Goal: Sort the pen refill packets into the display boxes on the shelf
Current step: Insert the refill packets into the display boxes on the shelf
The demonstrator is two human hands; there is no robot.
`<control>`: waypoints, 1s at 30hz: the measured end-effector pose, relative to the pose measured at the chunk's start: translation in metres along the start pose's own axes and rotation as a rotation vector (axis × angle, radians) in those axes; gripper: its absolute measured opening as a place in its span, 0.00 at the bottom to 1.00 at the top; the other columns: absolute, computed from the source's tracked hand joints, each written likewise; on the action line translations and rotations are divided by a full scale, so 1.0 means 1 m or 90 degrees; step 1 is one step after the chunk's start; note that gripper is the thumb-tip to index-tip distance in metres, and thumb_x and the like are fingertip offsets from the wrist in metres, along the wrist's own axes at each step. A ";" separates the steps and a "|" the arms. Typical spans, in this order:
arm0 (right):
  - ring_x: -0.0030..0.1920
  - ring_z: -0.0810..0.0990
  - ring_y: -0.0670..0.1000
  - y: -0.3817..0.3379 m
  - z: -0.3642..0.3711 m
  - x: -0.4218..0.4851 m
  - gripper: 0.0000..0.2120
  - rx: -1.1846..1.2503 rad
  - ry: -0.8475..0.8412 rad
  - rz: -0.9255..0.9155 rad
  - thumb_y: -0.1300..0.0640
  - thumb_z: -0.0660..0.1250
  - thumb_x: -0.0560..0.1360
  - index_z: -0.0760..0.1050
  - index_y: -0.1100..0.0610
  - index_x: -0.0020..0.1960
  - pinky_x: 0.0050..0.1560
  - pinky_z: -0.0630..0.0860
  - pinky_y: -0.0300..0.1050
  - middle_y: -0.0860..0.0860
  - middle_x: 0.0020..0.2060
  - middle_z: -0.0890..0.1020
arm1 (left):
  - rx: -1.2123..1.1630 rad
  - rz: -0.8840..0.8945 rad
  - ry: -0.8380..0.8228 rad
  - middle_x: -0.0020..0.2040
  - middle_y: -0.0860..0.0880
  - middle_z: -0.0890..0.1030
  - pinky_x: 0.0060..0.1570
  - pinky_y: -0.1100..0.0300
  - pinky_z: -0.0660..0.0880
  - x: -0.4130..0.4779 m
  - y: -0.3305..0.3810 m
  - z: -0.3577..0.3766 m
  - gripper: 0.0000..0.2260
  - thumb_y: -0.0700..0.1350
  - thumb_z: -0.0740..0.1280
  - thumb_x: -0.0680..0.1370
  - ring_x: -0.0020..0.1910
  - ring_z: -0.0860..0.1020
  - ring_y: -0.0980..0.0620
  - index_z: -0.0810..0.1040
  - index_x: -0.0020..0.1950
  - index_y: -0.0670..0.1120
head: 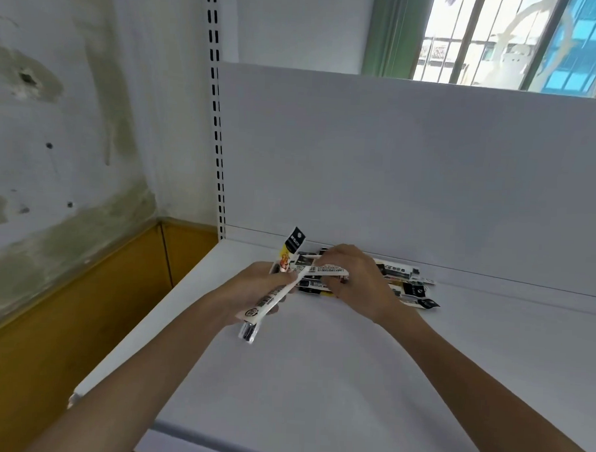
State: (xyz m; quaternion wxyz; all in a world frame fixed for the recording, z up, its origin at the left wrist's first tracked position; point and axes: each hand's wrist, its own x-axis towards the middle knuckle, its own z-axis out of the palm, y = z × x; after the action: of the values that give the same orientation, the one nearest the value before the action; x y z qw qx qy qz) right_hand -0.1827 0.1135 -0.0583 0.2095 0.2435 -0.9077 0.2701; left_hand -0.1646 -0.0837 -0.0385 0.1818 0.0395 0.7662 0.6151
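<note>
My left hand (253, 285) is closed around a bundle of long pen refill packets (266, 303), white with black print, one black-and-yellow header sticking up at the back. My right hand (352, 279) pinches another white packet (329, 270) by its end, right beside the left hand's bundle. Behind and to the right of my right hand, a loose pile of refill packets (410, 288) lies on the white shelf (317, 380), against the back panel. No display box is in view.
The white back panel (395, 161) rises behind the shelf. A slotted upright (217, 119) stands at the shelf's left end. Left of the shelf are a stained wall and yellow panelling (63, 318). A barred window (502, 40) shows above the panel.
</note>
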 end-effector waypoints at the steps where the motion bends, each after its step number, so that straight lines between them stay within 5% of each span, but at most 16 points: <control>1: 0.56 0.74 0.51 0.009 -0.002 -0.003 0.12 -0.043 -0.014 0.055 0.63 0.68 0.71 0.79 0.57 0.55 0.52 0.68 0.38 0.52 0.53 0.78 | -0.020 0.001 0.008 0.40 0.46 0.79 0.31 0.63 0.75 -0.002 0.000 -0.001 0.05 0.46 0.63 0.78 0.33 0.76 0.54 0.76 0.48 0.45; 5: 0.54 0.74 0.56 0.033 -0.011 -0.015 0.08 -0.215 -0.101 0.207 0.57 0.64 0.74 0.77 0.59 0.50 0.48 0.71 0.46 0.53 0.50 0.76 | -0.163 -0.005 0.024 0.45 0.44 0.82 0.32 0.58 0.79 -0.006 0.000 -0.002 0.06 0.39 0.61 0.79 0.36 0.83 0.49 0.73 0.50 0.49; 11: 0.53 0.76 0.53 0.021 -0.014 -0.020 0.11 -0.282 -0.086 0.138 0.58 0.59 0.77 0.80 0.57 0.52 0.43 0.71 0.43 0.52 0.50 0.78 | -0.134 0.022 0.073 0.43 0.46 0.80 0.30 0.63 0.73 -0.005 0.002 -0.001 0.08 0.38 0.59 0.80 0.30 0.74 0.53 0.71 0.57 0.46; 16: 0.37 0.76 0.50 -0.015 -0.019 -0.017 0.08 -0.084 0.034 0.155 0.59 0.65 0.74 0.82 0.57 0.48 0.39 0.72 0.45 0.53 0.41 0.81 | -0.185 0.009 0.061 0.41 0.46 0.77 0.32 0.62 0.71 -0.004 0.001 0.008 0.06 0.40 0.58 0.80 0.32 0.72 0.53 0.73 0.54 0.45; 19: 0.37 0.78 0.52 -0.042 -0.023 -0.015 0.07 0.006 0.083 0.154 0.62 0.66 0.74 0.82 0.61 0.46 0.42 0.72 0.44 0.55 0.39 0.83 | -0.212 0.021 0.068 0.42 0.46 0.77 0.38 0.61 0.73 0.000 0.003 0.020 0.07 0.43 0.57 0.81 0.36 0.74 0.53 0.74 0.51 0.46; 23: 0.34 0.77 0.50 -0.060 -0.016 -0.022 0.07 0.042 0.052 0.120 0.61 0.66 0.74 0.82 0.59 0.48 0.38 0.67 0.29 0.54 0.37 0.84 | -0.228 0.058 0.061 0.43 0.46 0.78 0.46 0.57 0.74 0.005 0.010 0.046 0.09 0.47 0.57 0.81 0.40 0.76 0.52 0.74 0.53 0.45; 26: 0.37 0.80 0.51 -0.060 -0.019 -0.031 0.07 0.073 0.013 0.120 0.61 0.64 0.75 0.80 0.59 0.47 0.44 0.68 0.28 0.54 0.37 0.84 | -0.192 0.099 0.069 0.48 0.46 0.80 0.48 0.56 0.76 0.007 0.015 0.066 0.09 0.47 0.58 0.81 0.46 0.79 0.49 0.73 0.56 0.47; 28: 0.35 0.81 0.49 -0.053 -0.032 -0.038 0.07 0.127 0.023 0.144 0.61 0.64 0.75 0.81 0.59 0.43 0.48 0.68 0.25 0.52 0.34 0.83 | -0.197 0.118 0.067 0.45 0.46 0.80 0.39 0.58 0.77 0.005 0.019 0.078 0.08 0.45 0.57 0.81 0.40 0.79 0.50 0.74 0.55 0.46; 30: 0.35 0.81 0.45 -0.043 -0.048 -0.048 0.06 0.217 0.072 0.212 0.60 0.66 0.74 0.81 0.58 0.42 0.47 0.75 0.34 0.49 0.33 0.83 | -0.215 0.124 0.061 0.48 0.45 0.80 0.43 0.54 0.78 0.006 0.022 0.091 0.09 0.44 0.57 0.81 0.44 0.79 0.48 0.75 0.57 0.47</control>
State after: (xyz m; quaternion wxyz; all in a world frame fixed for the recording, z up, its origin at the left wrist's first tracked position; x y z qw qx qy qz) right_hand -0.1089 0.1265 -0.0291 0.1685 0.1071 -0.8636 0.4630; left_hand -0.1439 0.0077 -0.0351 0.0886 0.0531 0.6523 0.7509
